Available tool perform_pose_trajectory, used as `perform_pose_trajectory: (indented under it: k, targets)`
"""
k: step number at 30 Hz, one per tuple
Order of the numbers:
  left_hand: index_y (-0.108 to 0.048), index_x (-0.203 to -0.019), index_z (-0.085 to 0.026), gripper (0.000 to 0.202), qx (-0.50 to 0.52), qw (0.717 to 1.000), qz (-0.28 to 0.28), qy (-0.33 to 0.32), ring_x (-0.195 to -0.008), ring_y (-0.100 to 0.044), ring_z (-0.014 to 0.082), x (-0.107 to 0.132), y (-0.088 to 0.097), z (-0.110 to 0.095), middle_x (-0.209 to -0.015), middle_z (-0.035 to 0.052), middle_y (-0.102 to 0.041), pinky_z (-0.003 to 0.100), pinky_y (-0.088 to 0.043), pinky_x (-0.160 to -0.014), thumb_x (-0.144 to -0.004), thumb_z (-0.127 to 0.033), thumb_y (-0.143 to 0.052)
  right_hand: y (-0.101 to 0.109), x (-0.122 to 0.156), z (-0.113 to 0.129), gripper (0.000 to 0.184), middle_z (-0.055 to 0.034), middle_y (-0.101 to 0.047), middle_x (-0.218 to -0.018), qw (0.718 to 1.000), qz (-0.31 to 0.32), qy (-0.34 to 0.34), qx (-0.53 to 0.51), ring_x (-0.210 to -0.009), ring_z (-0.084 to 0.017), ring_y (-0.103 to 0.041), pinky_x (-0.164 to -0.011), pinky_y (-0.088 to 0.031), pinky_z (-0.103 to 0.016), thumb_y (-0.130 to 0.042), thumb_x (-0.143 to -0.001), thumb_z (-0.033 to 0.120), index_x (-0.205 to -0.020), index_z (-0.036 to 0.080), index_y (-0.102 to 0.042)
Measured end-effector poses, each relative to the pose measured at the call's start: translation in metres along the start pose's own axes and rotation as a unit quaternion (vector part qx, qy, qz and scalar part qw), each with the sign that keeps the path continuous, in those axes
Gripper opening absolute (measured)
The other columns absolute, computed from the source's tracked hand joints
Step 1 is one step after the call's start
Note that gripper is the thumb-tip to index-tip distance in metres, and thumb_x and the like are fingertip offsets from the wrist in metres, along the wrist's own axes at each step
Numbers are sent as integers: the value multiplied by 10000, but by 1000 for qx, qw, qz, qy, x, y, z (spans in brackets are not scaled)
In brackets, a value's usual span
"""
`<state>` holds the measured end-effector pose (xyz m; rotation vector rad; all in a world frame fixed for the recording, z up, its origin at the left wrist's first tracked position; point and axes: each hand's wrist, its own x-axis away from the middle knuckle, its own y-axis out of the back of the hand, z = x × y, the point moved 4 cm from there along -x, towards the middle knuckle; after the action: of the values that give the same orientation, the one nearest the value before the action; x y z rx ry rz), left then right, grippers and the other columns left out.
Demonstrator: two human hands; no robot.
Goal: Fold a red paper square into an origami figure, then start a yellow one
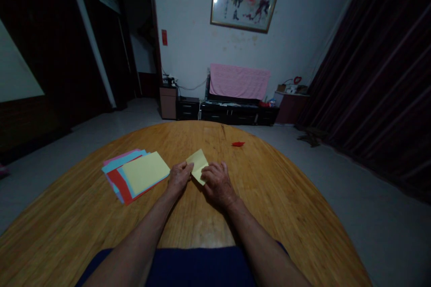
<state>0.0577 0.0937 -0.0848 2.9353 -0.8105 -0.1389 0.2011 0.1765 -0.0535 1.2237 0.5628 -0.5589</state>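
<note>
A small piece of yellow paper with a crease across it is held between my two hands over the table. My left hand pinches its left edge, thumb on top. On the other side, my right hand has its fingers curled over the lower right part, hiding that corner. Left of my hands lies a loose stack of coloured paper sheets, yellow on top, with red, light blue and pink edges showing beneath. A small red folded paper piece rests farther off to the right.
The round wooden table fills the foreground, its curved edge on both sides. Beyond it stand a low black cabinet and a screen draped with a pink cloth. A dark curtain hangs at the right.
</note>
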Motion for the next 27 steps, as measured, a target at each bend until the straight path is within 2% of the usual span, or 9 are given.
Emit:
perform_pose_trajectory:
  k: [4,7,14,18,21,24,27]
  targets:
    - [-640,-675,-143,166,131,989,53,49,-468,-468,85,5,-9,-4,-524,-43,-549,194,-348,-468,-572,-271,-663,-2,-1,-1,116,-53,-641,-908,1000,-7,-16,16,-955,-225,-528,-997,-259,-437,-582,-778,132,-856,213,-557]
    - [-693,-814,-129,313,194,976,70,67,-494,-516,86,7,-12,-6,-597,-20,-631,187,-380,-488,-506,-153,-643,-2,-1,-2,112,-55,-636,-902,999,-18,-22,26,-936,-221,-527,-981,-269,-424,-590,-782,133,-855,212,-557]
    - [-678,-875,-109,420,204,975,57,73,-467,-492,83,9,-13,-8,-589,-10,-633,189,-347,-458,-461,-107,-604,-1,-1,-2,127,-55,-635,-913,1000,-16,-21,15,-928,-218,-522,-975,-268,-421,-587,-746,121,-835,204,-553]
    - [-682,-969,-110,481,128,987,77,51,-496,-490,98,8,-9,-7,-592,-25,-610,203,-346,-481,-501,-144,-576,-1,-1,0,139,-55,-630,-909,1000,-1,-14,7,-924,-218,-513,-950,-285,-415,-573,-726,120,-838,201,-567]
    - [-702,-988,-126,455,-30,998,63,-12,-486,-443,97,3,0,-7,-529,-57,-536,206,-316,-482,-558,-164,-559,-5,2,-1,133,-46,-617,-830,1000,24,-15,12,-894,-219,-512,-936,-293,-416,-559,-704,109,-799,199,-581]
    - [-704,-1040,-140,468,-162,982,59,-73,-532,-476,110,-3,6,-6,-544,-56,-539,211,-354,-530,-594,-154,-564,-9,5,-4,125,-49,-618,-813,998,56,-17,10,-868,-215,-523,-905,-312,-402,-558,-695,113,-780,193,-602]
    - [-671,-1136,-129,532,-196,973,75,-99,-555,-493,119,-8,7,-2,-577,-48,-544,215,-375,-549,-615,-157,-566,-11,7,-6,148,-55,-631,-837,997,76,-26,-2,-863,-209,-536,-877,-330,-381,-547,-691,101,-785,189,-619]
